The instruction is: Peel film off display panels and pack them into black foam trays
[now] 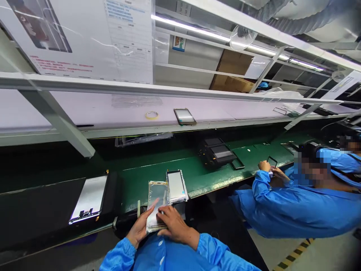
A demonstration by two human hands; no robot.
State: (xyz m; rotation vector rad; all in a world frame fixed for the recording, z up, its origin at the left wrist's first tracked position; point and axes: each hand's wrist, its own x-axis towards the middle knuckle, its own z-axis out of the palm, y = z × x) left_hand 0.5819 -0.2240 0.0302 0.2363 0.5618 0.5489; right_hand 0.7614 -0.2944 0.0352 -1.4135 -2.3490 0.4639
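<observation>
My left hand (140, 227) grips the left edge of a flat display panel (156, 194) wrapped in clear film, thumb laid on its face. My right hand (172, 222) rests on the panel's lower right part, fingers curled and pressed on the film. Both sleeves are blue. A second film-wrapped panel (176, 186) lies just right of the first on the green belt (203, 173). A larger white panel in a black tray (89, 198) lies to the left.
A co-worker in blue (293, 203) sits at the right, hands on a small dark frame (272, 162). Black trays (218, 152) sit on the belt. On the pale shelf above lie a tape ring (151, 115) and a phone-like panel (184, 116). A slanted post (60, 122) stands left.
</observation>
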